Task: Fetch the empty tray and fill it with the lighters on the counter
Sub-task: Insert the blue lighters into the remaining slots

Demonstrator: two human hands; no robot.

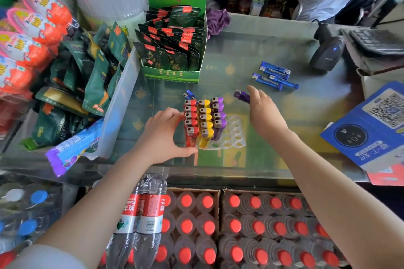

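On counter (pixel 273 54), left hand (pixel 162 135) gripping tray (pixel 237 137) edge

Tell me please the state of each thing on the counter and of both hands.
tray: partly filled, right rows empty.
left hand: grips the tray's left side.
right hand: open, beside the purple lighter.
purple lighter: loose, lying on the counter.
blue lighters: loose, lying flat.

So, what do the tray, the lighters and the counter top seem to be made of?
The tray looks like thin clear plastic, probably moulded; the surface below shows through it. The lighters have glossy coloured plastic bodies, partly translucent, with silvery caps that look like metal. The counter top is likely glass: smooth and reflective, with patterns visible beneath.
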